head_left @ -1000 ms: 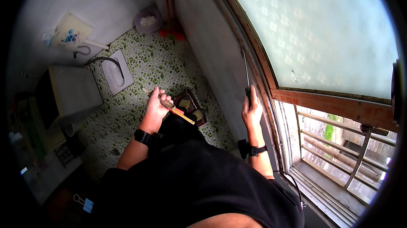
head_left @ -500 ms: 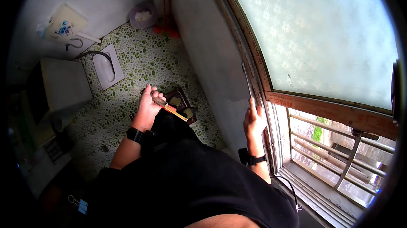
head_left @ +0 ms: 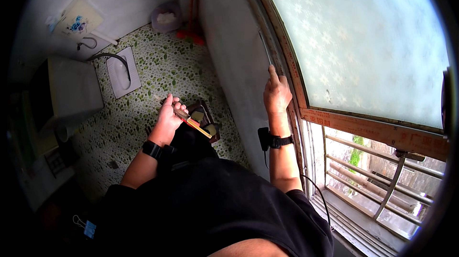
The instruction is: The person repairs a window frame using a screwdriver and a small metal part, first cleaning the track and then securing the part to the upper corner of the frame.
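My left hand (head_left: 169,114) is closed round a long, narrow tool with a red-and-yellow body (head_left: 197,126); a brownish part of it shows between the fingers. It is held in front of my body, above the patterned floor. My right hand (head_left: 278,95) is raised beside the window frame (head_left: 285,52). It grips a thin, straight metal tool (head_left: 265,49), its index finger stretched along it. The tool's tip points up along the seam between the frame and the grey wall (head_left: 224,42). The grip of this tool is hidden in the hand.
Below my left hand stands a low dark stool-like thing (head_left: 209,111). A squat toilet (head_left: 123,74) lies beyond, with a pale boxy appliance (head_left: 76,87) at left. A bucket (head_left: 166,17) and red broom (head_left: 191,36) fill the corner. Metal bars (head_left: 394,180) cross the window opening.
My right hand has moved up along the window frame with the thin metal tool, and more of the forearm shows. My left hand has stayed nearly in place.
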Motion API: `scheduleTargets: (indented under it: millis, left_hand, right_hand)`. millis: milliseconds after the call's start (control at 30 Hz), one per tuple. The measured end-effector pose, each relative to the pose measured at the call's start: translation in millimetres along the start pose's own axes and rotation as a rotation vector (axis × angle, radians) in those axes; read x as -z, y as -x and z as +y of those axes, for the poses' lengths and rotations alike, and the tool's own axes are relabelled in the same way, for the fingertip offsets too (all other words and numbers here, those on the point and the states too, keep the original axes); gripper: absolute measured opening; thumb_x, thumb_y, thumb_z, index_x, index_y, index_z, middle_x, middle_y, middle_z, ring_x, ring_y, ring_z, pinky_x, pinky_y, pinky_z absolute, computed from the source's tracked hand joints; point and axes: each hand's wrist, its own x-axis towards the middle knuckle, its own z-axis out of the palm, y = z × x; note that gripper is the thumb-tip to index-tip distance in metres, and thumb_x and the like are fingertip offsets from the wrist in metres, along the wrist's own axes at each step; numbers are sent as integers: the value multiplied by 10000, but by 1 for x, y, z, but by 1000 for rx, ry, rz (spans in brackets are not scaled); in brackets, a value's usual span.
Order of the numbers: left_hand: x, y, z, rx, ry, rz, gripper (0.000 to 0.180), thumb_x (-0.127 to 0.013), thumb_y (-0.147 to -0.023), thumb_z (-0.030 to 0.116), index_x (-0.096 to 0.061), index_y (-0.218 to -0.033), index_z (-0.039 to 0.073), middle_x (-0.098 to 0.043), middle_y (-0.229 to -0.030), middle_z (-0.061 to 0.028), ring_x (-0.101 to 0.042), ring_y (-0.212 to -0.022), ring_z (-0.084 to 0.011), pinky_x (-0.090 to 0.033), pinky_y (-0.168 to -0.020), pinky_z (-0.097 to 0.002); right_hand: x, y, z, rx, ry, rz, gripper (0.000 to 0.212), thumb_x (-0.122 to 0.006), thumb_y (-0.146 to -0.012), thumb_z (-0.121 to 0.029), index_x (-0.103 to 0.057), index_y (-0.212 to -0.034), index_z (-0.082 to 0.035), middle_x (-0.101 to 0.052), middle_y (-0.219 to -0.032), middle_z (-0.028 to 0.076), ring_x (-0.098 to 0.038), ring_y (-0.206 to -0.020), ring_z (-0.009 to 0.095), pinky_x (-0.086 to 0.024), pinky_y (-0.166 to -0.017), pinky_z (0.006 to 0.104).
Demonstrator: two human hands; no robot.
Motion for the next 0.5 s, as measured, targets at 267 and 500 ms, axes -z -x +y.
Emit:
scheduleTargets:
  millis: [267, 500]
  left_hand:
    - [9, -7, 3, -25, 29, 22, 312, -490, -907, 397, -469, -784, 110, -394, -538, -3, -432, -602, -201, -376, -593, -344]
    - [6, -13, -2, 11, -17, 47, 342, -454, -920, 419, -468, -793, 101, -383, -551, -6, -429, -584, -192, -377, -573, -337]
  right_hand:
    - [48, 91, 35, -134, -238, -71, 482, -611, -762, -83, -537, -1230, -166, -588, -911, 159, -612, -766, 337, -502, -660, 394]
    - [40, 91, 41, -187, -396, -88, 493, -616, -742, -48, -545, -1221, -142, -599, -885, 196, -613, -786, 350, -497, -691, 399]
